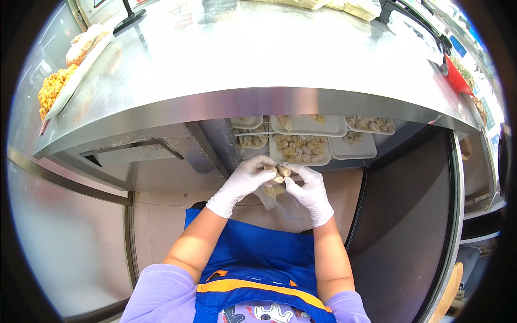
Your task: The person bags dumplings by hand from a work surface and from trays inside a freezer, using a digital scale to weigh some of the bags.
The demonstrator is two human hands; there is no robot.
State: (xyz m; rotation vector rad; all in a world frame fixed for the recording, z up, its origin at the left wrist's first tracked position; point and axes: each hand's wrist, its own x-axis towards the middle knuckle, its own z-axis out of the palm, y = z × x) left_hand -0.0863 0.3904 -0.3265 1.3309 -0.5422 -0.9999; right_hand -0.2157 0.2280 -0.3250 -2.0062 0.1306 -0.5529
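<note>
My left hand point(252, 176), in a thin white glove, pinches small beige food pieces point(276, 177) that look like filled dumplings. My right hand point(305, 186), gloved the same way, grips the piece on the right, close against the left hand's fingers. Just under the fingers hangs a clear plastic bag point(286, 206), with a yellowish piece point(273, 191) showing at its top. Which hand carries the bag is hidden. Beyond my fingertips, a white foam tray point(277, 158) of similar pieces sits in an open compartment under the counter.
The steel counter's front edge point(242, 105) runs above my hands. More foam trays point(353, 150) fill the compartment, whose dark door point(404, 226) stands open at right. A white tray point(83, 78) with orange food lies at the counter's left; a red scoop-like object point(457, 76) is at right.
</note>
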